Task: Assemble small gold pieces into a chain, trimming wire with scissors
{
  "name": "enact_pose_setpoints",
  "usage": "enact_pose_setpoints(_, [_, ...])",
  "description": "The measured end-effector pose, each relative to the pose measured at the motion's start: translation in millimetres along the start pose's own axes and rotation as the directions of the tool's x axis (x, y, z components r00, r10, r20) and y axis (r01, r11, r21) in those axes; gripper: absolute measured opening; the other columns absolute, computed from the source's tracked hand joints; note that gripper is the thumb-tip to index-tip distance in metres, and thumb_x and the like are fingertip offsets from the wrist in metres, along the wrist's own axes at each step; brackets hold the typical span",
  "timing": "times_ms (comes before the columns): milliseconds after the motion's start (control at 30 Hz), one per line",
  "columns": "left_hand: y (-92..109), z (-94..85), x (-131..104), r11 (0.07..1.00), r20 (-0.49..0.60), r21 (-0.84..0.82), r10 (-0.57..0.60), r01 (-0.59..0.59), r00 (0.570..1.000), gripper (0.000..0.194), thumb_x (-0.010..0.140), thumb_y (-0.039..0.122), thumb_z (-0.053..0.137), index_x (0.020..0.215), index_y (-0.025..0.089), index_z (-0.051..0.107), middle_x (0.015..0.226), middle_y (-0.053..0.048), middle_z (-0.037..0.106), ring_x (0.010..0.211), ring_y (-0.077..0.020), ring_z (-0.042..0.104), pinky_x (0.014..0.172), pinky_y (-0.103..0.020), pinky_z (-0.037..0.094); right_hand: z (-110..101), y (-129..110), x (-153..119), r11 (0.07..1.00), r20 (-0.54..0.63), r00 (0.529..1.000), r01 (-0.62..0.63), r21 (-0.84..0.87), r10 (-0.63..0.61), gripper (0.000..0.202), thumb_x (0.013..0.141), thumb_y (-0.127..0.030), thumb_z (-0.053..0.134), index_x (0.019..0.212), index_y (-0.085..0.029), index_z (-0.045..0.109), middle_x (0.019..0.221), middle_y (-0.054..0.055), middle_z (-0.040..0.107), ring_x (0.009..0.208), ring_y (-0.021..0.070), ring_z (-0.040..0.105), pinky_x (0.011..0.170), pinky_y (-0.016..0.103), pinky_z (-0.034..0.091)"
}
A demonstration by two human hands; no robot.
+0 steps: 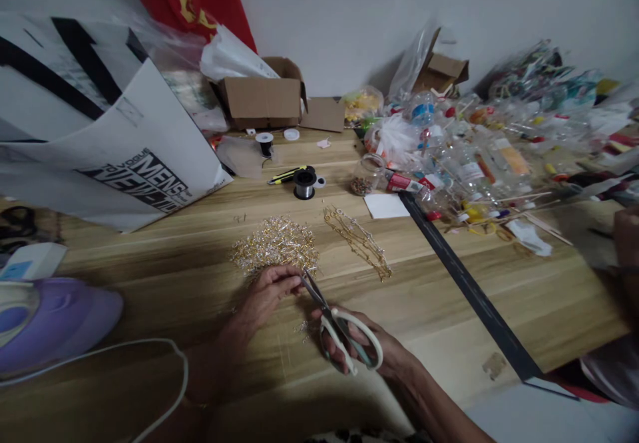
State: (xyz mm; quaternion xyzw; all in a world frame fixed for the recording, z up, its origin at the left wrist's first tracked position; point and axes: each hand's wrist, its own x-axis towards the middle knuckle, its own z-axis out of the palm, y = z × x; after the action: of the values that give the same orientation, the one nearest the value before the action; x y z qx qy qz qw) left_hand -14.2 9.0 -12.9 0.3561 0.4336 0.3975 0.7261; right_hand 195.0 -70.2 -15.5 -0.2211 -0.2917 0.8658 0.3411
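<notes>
In my right hand (369,340) is a pair of scissors (344,326) with white handles, its blades parted and pointing up and left. My left hand (272,293) is closed in a pinch at the blade tips; what lies between the fingers is too small to make out. Just beyond it spreads a pile of small gold and silver pieces (277,243). Several more tiny shiny pieces (303,328) lie between my hands. To the right of the pile, gold beaded chains (358,240) rest on the wooden table (239,197).
Behind the pile stand a wire spool (304,183), a yellow-black cutter (284,175) and a cardboard box (264,97). A large white bag (150,157) and a purple appliance (60,316) with a white cord are left. Plastic bottles (464,157) crowd the right, near another person's hand (626,237).
</notes>
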Motion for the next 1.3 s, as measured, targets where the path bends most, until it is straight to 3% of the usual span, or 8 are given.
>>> enact_pose_setpoints(367, [10.9, 5.8, -4.0, 0.998, 0.129, 0.066, 0.003, -0.011, 0.992, 0.021, 0.064, 0.028, 0.076, 0.064, 0.009, 0.068, 0.057, -0.002, 0.06, 0.054, -0.0099, 0.052, 0.055, -0.021, 0.041, 2.1, -3.2, 6.8, 0.998, -0.043, 0.997, 0.058, -0.032, -0.059, 0.051, 0.081, -0.05, 0.065, 0.115, -0.013, 0.061, 0.071, 0.002, 0.055, 0.051, 0.0066, 0.047, 0.042, 0.016, 0.04])
enact_pose_setpoints(1000, [6.7, 3.0, -1.8, 0.996, 0.123, 0.086, 0.007, -0.017, 0.992, 0.021, 0.062, 0.03, 0.077, 0.065, 0.011, 0.068, 0.057, -0.002, 0.062, 0.054, -0.0107, 0.052, 0.055, -0.022, 0.04, 8.3, -9.3, 8.9, 0.992, -0.088, 0.995, 0.04, -0.117, -0.05, 0.048, 0.08, -0.05, 0.066, 0.108, -0.012, 0.063, 0.06, -0.003, 0.049, 0.041, 0.0029, 0.038, 0.035, 0.014, 0.031])
enact_pose_setpoints(1300, [8.9, 2.8, -1.8, 0.987, 0.123, 0.157, 0.001, -0.02, 0.992, 0.02, 0.063, 0.03, 0.074, 0.066, 0.011, 0.068, 0.057, -0.001, 0.062, 0.055, -0.0108, 0.053, 0.055, -0.021, 0.041, 2.3, -8.2, 6.7, 0.958, -0.084, 0.993, 0.054, -0.283, -0.081, 0.046, 0.082, -0.052, 0.063, 0.105, -0.011, 0.063, 0.062, -0.002, 0.048, 0.042, 0.0027, 0.037, 0.036, 0.013, 0.03])
